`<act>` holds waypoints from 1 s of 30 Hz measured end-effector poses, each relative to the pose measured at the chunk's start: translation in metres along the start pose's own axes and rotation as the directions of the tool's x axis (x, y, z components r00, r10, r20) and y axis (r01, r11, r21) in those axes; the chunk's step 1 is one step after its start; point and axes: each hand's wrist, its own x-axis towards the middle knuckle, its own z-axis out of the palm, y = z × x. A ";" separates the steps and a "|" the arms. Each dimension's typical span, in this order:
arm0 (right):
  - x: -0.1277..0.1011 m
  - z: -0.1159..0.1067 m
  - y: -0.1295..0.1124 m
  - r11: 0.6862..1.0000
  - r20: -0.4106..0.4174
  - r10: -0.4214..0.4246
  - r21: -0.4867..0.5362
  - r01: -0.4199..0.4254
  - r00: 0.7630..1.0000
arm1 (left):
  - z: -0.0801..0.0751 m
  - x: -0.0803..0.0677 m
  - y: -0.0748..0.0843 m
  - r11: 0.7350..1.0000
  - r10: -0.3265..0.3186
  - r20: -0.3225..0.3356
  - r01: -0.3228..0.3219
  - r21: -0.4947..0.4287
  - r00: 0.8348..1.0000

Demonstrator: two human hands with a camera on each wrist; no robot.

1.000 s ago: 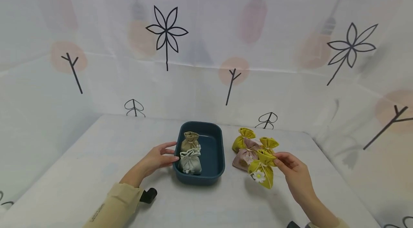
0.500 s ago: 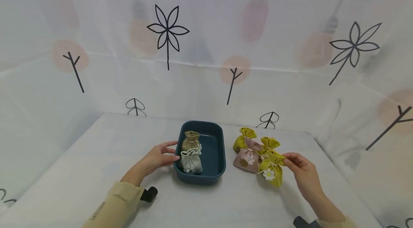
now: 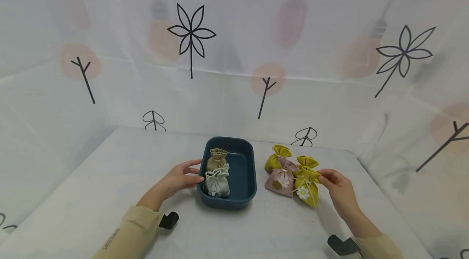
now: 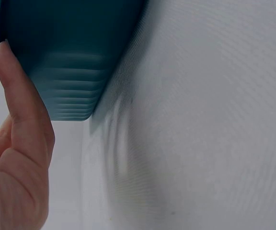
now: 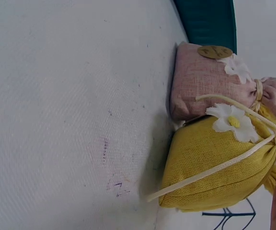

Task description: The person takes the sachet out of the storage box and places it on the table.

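Observation:
My right hand (image 3: 340, 194) pinches the gathered top of a yellow drawstring pouch (image 5: 214, 167) with a white flower on it. This pouch stands upright beside a pink pouch (image 3: 280, 179), low at the table surface. Behind them are two more yellow pouches (image 3: 272, 162), one largely covered by the held pouch. My left hand (image 3: 177, 179) rests its fairly straight fingers against the left rim of a dark teal bin (image 3: 242, 201); the left wrist view shows a digit pressed on the outer wall. In the bin's left half sit a brown pouch (image 3: 217, 162) and a pale grey-green pouch (image 3: 217, 185).
A white cloth covers the table (image 3: 256, 234). A printed backdrop (image 3: 227, 47) with flower and twig drawings rises behind and at the sides. Black camera mounts (image 3: 169, 220) stick out at both wrists. The pouch group lies right of the bin.
The right hand carried the yellow pouch rightward, then slightly back left and down beside the pink pouch. The left hand and the bin stay in place.

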 end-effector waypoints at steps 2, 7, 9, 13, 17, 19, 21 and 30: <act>-0.002 0.002 -0.007 0.999 0.005 0.011 -0.032 -0.011 1.000 | 0.000 0.000 -0.001 1.000 -0.001 -0.001 0.001 -0.001 1.000; -0.001 0.004 0.001 0.997 0.006 0.041 -0.060 -0.040 0.999 | 0.001 0.000 -0.002 1.000 0.002 -0.006 -0.002 -0.004 1.000; 0.002 0.004 0.009 0.997 -0.011 0.049 -0.062 -0.049 0.999 | 0.001 0.000 -0.002 1.000 0.005 -0.008 -0.005 -0.004 1.000; 0.004 0.001 0.019 0.995 -0.020 0.030 -0.096 -0.032 0.999 | 0.001 0.000 -0.002 1.000 0.013 -0.009 -0.013 0.002 1.000; 0.008 -0.003 0.025 0.991 -0.034 0.036 -0.130 -0.040 0.999 | 0.001 0.000 -0.002 1.000 0.017 -0.013 -0.017 0.005 1.000; 0.009 -0.005 0.025 0.988 -0.046 0.040 -0.149 -0.046 0.998 | 0.001 -0.001 -0.002 1.000 0.016 -0.014 -0.016 0.003 1.000; 0.008 -0.007 0.021 0.986 -0.034 0.044 -0.158 -0.049 0.998 | 0.001 -0.001 -0.001 1.000 0.016 -0.012 -0.016 0.001 1.000; -0.004 -0.001 -0.018 0.978 -0.088 -0.010 -0.209 -0.008 0.996 | 0.001 -0.002 -0.001 1.000 0.008 -0.012 -0.007 0.004 1.000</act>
